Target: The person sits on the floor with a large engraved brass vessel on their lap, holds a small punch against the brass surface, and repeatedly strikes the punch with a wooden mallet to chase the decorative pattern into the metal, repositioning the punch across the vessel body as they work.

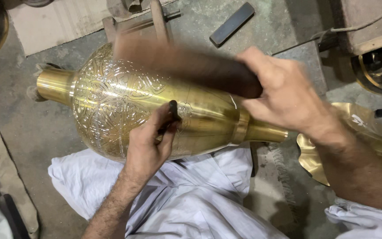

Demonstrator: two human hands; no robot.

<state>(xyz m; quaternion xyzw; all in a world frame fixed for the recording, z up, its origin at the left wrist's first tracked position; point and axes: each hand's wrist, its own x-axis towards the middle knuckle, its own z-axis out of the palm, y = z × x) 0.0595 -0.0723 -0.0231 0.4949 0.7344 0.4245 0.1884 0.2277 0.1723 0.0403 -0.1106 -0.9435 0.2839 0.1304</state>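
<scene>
Big brass vase lying on its side across the lap, over white cloth, neck toward the left, foot toward the right. Looks heavy, rigid, polished and slippery on the plain band; engraved belly probably offers more bite. Best held at the narrow neck or foot collar, judging by shape. Left hand resting on the vase belly, grip pinched around a small dark punch, tip against the metal. Right hand above the vase foot, grip wrapped tight around a dark wooden mallet, blurred in motion. Beyond the vase, a flat dark bar on the concrete floor, and a pale cardboard sheet. No labels or signs visible.
</scene>
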